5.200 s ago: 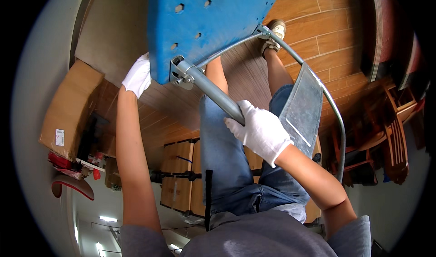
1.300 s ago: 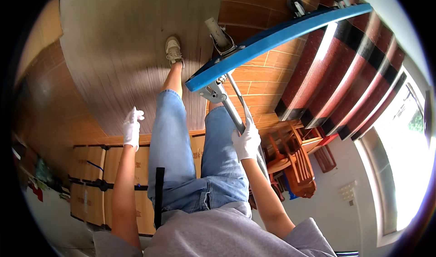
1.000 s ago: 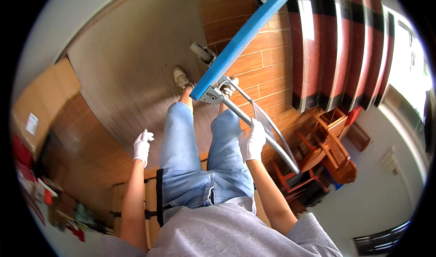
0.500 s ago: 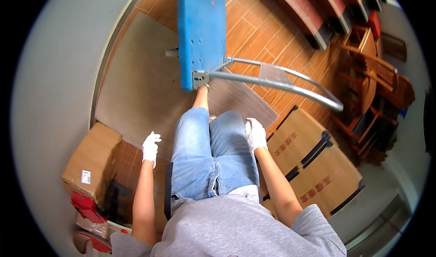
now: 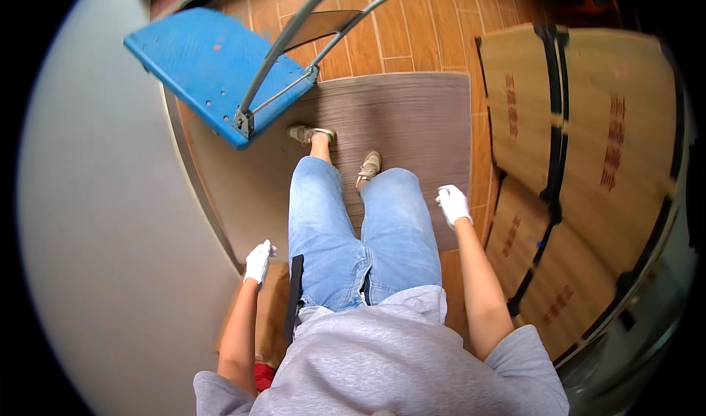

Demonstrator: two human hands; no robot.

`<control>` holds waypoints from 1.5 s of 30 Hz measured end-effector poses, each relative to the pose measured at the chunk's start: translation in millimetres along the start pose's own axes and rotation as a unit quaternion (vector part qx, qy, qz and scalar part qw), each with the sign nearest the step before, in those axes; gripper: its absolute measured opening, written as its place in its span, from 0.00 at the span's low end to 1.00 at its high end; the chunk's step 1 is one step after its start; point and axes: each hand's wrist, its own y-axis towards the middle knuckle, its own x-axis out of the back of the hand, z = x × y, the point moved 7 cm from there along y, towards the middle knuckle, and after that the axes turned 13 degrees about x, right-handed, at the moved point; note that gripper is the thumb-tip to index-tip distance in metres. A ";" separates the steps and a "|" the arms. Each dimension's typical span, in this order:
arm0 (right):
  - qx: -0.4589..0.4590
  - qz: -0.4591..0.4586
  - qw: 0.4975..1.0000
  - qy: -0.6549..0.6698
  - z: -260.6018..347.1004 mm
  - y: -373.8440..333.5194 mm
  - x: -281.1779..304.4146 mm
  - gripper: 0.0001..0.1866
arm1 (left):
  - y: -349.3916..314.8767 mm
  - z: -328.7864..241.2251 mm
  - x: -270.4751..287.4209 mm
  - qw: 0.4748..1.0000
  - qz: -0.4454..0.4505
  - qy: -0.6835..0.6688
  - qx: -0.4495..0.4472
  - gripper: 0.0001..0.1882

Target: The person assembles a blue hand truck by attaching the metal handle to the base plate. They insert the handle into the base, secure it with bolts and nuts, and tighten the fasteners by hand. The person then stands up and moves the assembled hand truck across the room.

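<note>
My left hand (image 5: 259,262), in a white glove, hangs beside my left thigh close to the grey wall. Its fingers are loosely apart, and nothing is in it. My right hand (image 5: 453,205), gloved the same way, hangs to the right of my right knee with relaxed, slightly bent fingers and nothing visible in them. Ahead on the left stands a blue platform trolley (image 5: 213,59) with a bent grey tube handle (image 5: 283,45) rising toward me. Neither hand touches it.
Large cardboard boxes (image 5: 625,195) with black edging stand stacked along my right. A brown cardboard box (image 5: 273,309) lies low by my left leg. Underfoot are a greyish board (image 5: 412,107) and wood-look tiles (image 5: 423,34). The wall (image 5: 95,217) runs along the left.
My view has turned right and moved nearer the boxes. The trolley now appears farther left and angled, and the chairs and most of the stairs have left view. Both hands stay free.
</note>
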 end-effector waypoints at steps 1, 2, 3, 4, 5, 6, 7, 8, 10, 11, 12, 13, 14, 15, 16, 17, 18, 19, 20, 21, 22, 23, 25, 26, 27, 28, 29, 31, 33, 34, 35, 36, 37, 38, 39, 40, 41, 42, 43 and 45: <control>-0.024 -0.029 0.998 0.044 -4.0 -4.5 -17.6 0.15 | 16.9 -1.5 27.0 1.000 0.000 0.006 0.003 0.21; -0.056 -0.056 0.992 0.099 -5.5 -9.9 -37.3 0.14 | 32.2 -5.1 56.7 0.999 -0.013 0.028 0.026 0.20; -0.076 -0.076 0.985 0.134 -28.4 -20.1 -38.5 0.12 | 45.6 4.0 58.7 1.000 -0.011 0.014 -0.011 0.21; -0.110 -0.088 0.978 0.157 -74.1 -30.4 -37.3 0.12 | 39.6 -2.7 53.5 0.999 -0.009 0.044 -0.005 0.21; -0.136 -0.103 0.966 0.197 -92.1 -44.7 -37.7 0.11 | 27.2 -13.7 52.3 0.997 -0.015 0.075 0.003 0.21; -0.165 -0.113 0.952 0.230 -114.9 -56.5 -43.9 0.11 | 19.7 -22.7 55.0 0.994 -0.020 0.109 -0.010 0.21; -0.179 -0.122 0.950 0.226 -129.9 -66.7 -44.6 0.12 | 6.8 -36.2 52.9 0.992 -0.027 0.122 -0.021 0.21; -0.195 -0.125 0.945 0.230 -145.8 -72.9 -47.5 0.12 | -4.1 -49.2 48.9 0.990 -0.029 0.138 -0.013 0.21; -0.217 -0.125 0.934 0.254 -167.6 -84.4 -76.1 0.12 | -17.7 -71.1 39.3 0.987 -0.028 0.155 0.003 0.21; -0.220 -0.122 0.928 0.274 -174.8 -84.3 -89.9 0.12 | -23.6 -81.5 31.0 0.987 -0.030 0.157 0.018 0.20; -0.221 -0.127 0.917 0.306 -178.7 -86.2 -112.2 0.12 | -32.4 -95.1 26.0 0.984 -0.032 0.168 0.040 0.21; -0.228 -0.122 0.905 0.337 -163.6 -85.3 -130.4 0.13 | -38.3 -101.8 25.4 0.982 -0.039 0.173 0.064 0.21; -0.229 -0.106 0.906 0.341 -145.4 -87.1 -143.2 0.14 | -40.8 -104.1 27.0 0.980 -0.044 0.182 0.061 0.21; -0.227 -0.092 0.906 0.344 -133.4 -87.4 -149.1 0.15 | -44.8 -108.8 22.0 0.979 -0.047 0.190 0.056 0.21; -0.228 -0.075 0.906 0.349 -126.0 -90.2 -160.9 0.15 | -42.9 -115.9 18.0 0.978 -0.045 0.201 0.045 0.21; -0.227 -0.058 0.906 0.354 -121.4 -93.3 -171.5 0.16 | -41.7 -120.2 13.5 0.976 -0.045 0.208 0.046 0.21; -0.187 -0.061 0.930 0.311 -115.4 -90.4 -174.4 0.18 | -40.9 -124.2 5.8 0.975 -0.044 0.214 0.045 0.21; -0.174 -0.043 0.938 0.297 -114.3 -89.0 -177.6 0.18 | -41.3 -126.6 -1.2 0.974 -0.043 0.218 0.045 0.21; -0.167 -0.043 0.938 0.300 -113.4 -88.8 -180.2 0.18 | -43.7 -126.9 -7.9 0.972 -0.042 0.226 0.052 0.21; -0.160 -0.048 0.938 0.303 -110.7 -87.3 -179.4 0.19 | -44.1 -131.4 -14.0 0.970 -0.038 0.234 0.055 0.21; -0.168 -0.056 0.931 0.318 -111.7 -87.8 -178.6 0.19 | -43.1 -133.8 -17.3 0.968 -0.035 0.241 0.058 0.21; -0.176 -0.063 0.924 0.333 -112.4 -88.3 -177.9 0.19 | -40.6 -135.0 -18.5 0.968 -0.030 0.242 0.055 0.21; -0.183 -0.090 0.906 0.370 -107.2 -88.3 -160.1 0.19 | -39.9 -135.3 -23.9 0.970 -0.023 0.236 0.048 0.21; -0.190 -0.090 0.905 0.369 -114.5 -88.4 -159.9 0.19 | -39.9 -135.9 -24.7 0.971 -0.026 0.234 0.044 0.21; -0.197 -0.092 0.904 0.368 -119.7 -88.8 -157.7 0.19 | -39.1 -138.1 -23.2 0.972 -0.029 0.232 0.039 0.21; -0.205 -0.095 0.897 0.380 -122.4 -90.7 -157.1 0.18 | -38.8 -139.7 -21.4 0.972 -0.031 0.229 0.035 0.21; -0.212 -0.097 0.890 0.391 -124.0 -92.9 -156.2 0.17 | -39.1 -140.4 -19.6 0.973 -0.032 0.224 0.034 0.21; -0.222 -0.090 0.889 0.390 -129.0 -96.2 -156.6 0.17 | -38.7 -138.8 -17.6 0.976 -0.033 0.213 0.035 0.21; -0.228 -0.073 0.899 0.366 -133.2 -97.1 -162.8 0.18 | -38.0 -135.0 -14.2 0.977 -0.032 0.204 0.044 0.21; -0.229 -0.067 0.905 0.353 -132.7 -96.3 -166.1 0.19 | -37.4 -132.8 -11.9 0.978 -0.031 0.199 0.049 0.21; -0.230 -0.061 0.910 0.339 -132.0 -95.4 -169.1 0.20 | -36.5 -130.2 -9.7 0.979 -0.030 0.195 0.052 0.21; -0.229 -0.057 0.916 0.326 -129.1 -94.4 -169.6 0.22 | -34.7 -125.9 -7.8 0.980 -0.030 0.190 0.053 0.21; -0.228 -0.059 0.914 0.330 -125.6 -92.6 -170.4 0.22 | -32.7 -121.6 -5.5 0.981 -0.029 0.185 0.054 0.21; -0.226 -0.061 0.913 0.334 -120.9 -89.7 -172.0 0.22 | -30.5 -117.0 -3.1 0.982 -0.026 0.180 0.057 0.20; -0.225 -0.061 0.912 0.338 -113.7 -84.8 -171.2 0.22 | -27.8 -112.4 -1.7 0.982 -0.025 0.175 0.060 0.20; -0.223 -0.058 0.918 0.323 -106.1 -79.8 -167.4 0.22 | -25.5 -107.9 -0.4 0.983 -0.023 0.170 0.064 0.20; -0.215 -0.058 0.920 0.322 -98.3 -75.0 -164.8 0.22 | -23.7 -103.5 0.9 0.984 -0.020 0.163 0.068 0.20; -0.207 -0.058 0.922 0.321 -91.0 -69.7 -161.7 0.22 | -22.0 -100.6 1.7 0.985 -0.018 0.157 0.071 0.20; -0.199 -0.058 0.925 0.320 -85.2 -65.0 -158.2 0.22 | -20.7 -98.0 2.3 0.986 -0.015 0.150 0.074 0.20; -0.186 -0.041 0.938 0.290 -76.3 -57.0 -149.7 0.23 | -18.9 -93.1 3.7 0.986 -0.015 0.142 0.081 0.19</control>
